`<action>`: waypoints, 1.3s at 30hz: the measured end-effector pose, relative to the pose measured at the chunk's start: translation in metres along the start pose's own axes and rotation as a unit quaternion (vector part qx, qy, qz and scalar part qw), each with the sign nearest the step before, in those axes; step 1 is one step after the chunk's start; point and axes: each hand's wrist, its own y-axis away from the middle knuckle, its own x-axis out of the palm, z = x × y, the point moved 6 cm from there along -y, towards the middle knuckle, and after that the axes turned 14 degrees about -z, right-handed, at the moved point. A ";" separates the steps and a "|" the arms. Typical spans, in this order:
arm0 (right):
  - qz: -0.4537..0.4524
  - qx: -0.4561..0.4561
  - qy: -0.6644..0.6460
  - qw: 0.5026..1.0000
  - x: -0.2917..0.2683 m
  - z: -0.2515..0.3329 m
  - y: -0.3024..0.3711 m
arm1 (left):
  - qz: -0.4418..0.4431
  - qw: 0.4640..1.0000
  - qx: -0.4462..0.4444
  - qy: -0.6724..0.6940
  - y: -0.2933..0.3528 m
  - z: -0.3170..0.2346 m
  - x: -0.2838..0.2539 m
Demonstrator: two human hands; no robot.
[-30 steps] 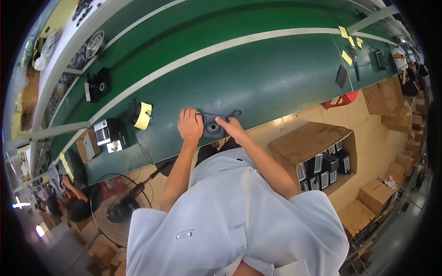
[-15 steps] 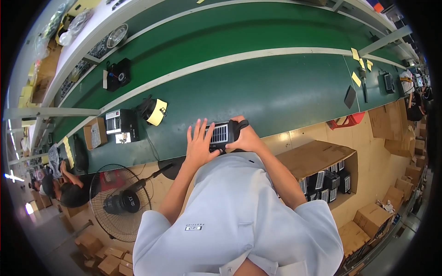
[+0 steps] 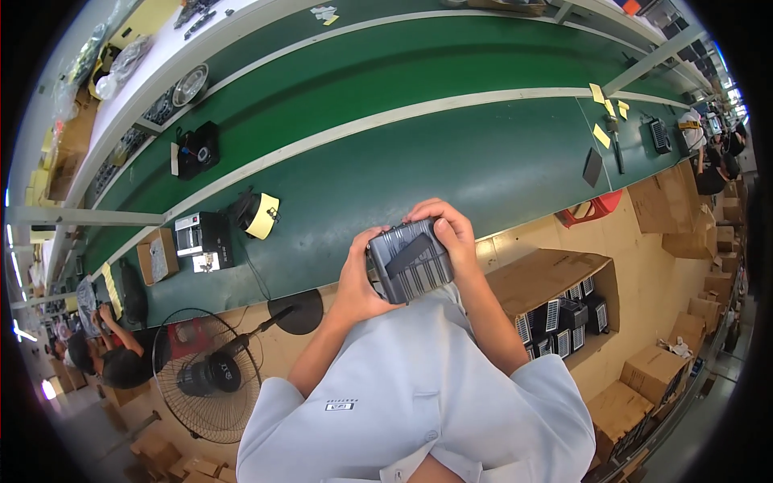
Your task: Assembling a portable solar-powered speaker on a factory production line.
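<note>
A boxy black device is held between my two hands, just above the table's near edge. Its ribbed face is turned up, with a flat dark strap or handle lying slantwise across it. My left hand wraps round its left side, the thumb along the lower edge. From the upper right, my right hand grips the top corner with bent fingers. The side with the solar panel, visible earlier, is hidden now.
The green table carries a boxed device, a yellow-and-black roll and a small carton. A standing fan is at my left. An open carton of similar solar devices stands right. A co-worker sits far left.
The device has been turned over from its solar-panel face to its ribbed face and lifted nearer. My left fingers, spread before, now close round its side.
</note>
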 end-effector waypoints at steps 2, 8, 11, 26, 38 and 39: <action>-0.021 -0.020 -0.035 0.999 0.001 0.007 0.005 | -0.010 0.999 0.031 0.032 0.000 -0.007 0.002; 0.014 -0.021 -0.053 0.998 0.004 0.018 0.009 | 0.005 0.998 0.037 0.048 -0.002 -0.011 0.007; -0.028 -0.024 -0.056 0.998 0.002 0.017 0.009 | 0.011 0.997 0.040 0.059 -0.004 -0.011 0.006; 0.017 -0.029 -0.051 0.998 0.018 0.022 0.001 | 0.010 0.998 0.024 0.061 -0.003 -0.005 0.001; 0.007 -0.008 -0.055 0.998 0.020 0.016 0.003 | 0.013 0.998 0.011 0.065 0.000 0.001 -0.003; 0.007 -0.008 -0.055 0.998 0.020 0.015 0.004 | 0.014 0.998 0.011 0.065 0.000 0.001 -0.004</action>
